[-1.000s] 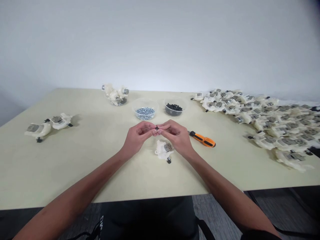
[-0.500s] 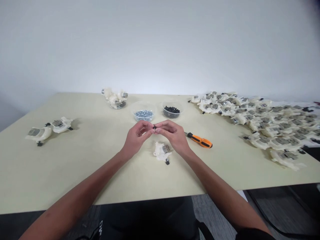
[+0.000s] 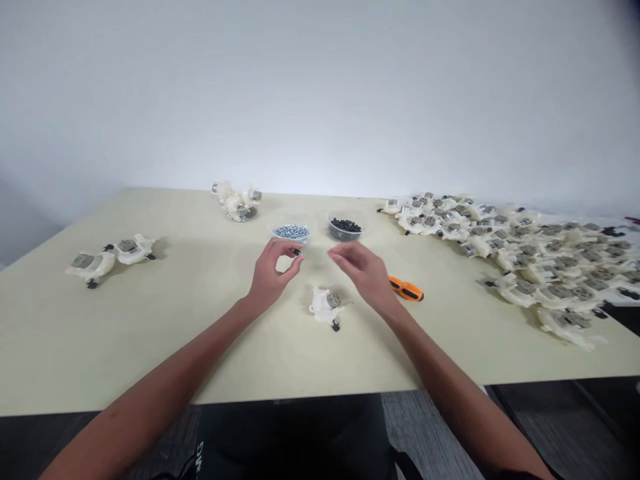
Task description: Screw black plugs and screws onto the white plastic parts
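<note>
Our left fingers (image 3: 293, 268) pinch a black part (image 3: 298, 253), unattached to the white unit (image 3: 323, 305) — whether our right fingers (image 3: 349, 252) hold anything, we cannot tell.

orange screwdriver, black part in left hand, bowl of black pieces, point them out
Orange screwdriver (image 3: 407, 289), head view, on its handle.
Black part (image 3: 298, 252), head view, exposed side.
Bowl (image 3: 345, 236), head view, on front wall.

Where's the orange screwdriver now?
The orange screwdriver lies right of centre in the head view, on the table beside the right hand, which partly hides it.
</note>
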Demonstrator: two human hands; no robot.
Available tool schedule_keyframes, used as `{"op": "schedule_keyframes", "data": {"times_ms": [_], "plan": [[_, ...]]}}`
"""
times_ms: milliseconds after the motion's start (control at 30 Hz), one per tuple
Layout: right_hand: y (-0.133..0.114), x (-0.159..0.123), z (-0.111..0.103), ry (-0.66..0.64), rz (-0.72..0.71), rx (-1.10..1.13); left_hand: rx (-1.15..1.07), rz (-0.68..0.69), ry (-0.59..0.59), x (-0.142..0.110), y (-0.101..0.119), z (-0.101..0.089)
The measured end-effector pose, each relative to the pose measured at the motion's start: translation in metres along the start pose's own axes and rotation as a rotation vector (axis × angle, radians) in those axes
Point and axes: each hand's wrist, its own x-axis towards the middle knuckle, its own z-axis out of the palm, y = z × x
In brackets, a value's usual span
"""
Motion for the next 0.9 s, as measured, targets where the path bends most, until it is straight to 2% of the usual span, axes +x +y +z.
{"op": "schedule_keyframes", "data": {"times_ms": [67,100,167,233,267,367,467,567,700,800,900], "plan": [[0.015,-0.01,-0.028,0.107,-0.077,-0.39,0.079,0.015,-0.027,0.002,-0.006,-0.003],[0.025,-0.017,-0.043,0.148,-0.064,-0.574,0.105,0.017,-0.031,0.002,-0.009,-0.004],[0.044,-0.03,-0.074,0.2,0.069,-0.893,0.125,-0.003,-0.014,0.005,-0.015,-0.005],[0.061,-0.042,-0.1,0.102,0.208,-0.973,0.119,-0.033,0.012,0.008,-0.02,-0.007],[0.067,-0.046,-0.11,-0.018,0.214,-0.928,0.11,-0.048,0.022,0.009,-0.022,-0.008],[0.075,-0.049,-0.125,-0.224,0.195,-0.904,0.092,-0.08,0.023,0.012,-0.027,-0.01],[0.072,-0.043,-0.126,-0.324,0.184,-0.914,0.1,-0.114,-0.015,0.012,-0.029,-0.012],[0.064,-0.033,-0.12,-0.255,0.153,-0.835,0.053,-0.161,-0.057,0.009,-0.03,-0.01],[0.055,-0.018,-0.104,-0.135,0.181,-0.542,-0.13,-0.312,-0.099,0.006,-0.032,-0.003],[0.054,-0.009,-0.082,-0.143,0.254,-0.26,-0.276,-0.416,-0.096,0.005,-0.035,0.001],[0.056,-0.007,-0.061,-0.191,0.301,-0.125,-0.373,-0.457,-0.089,0.005,-0.039,0.003]]}}
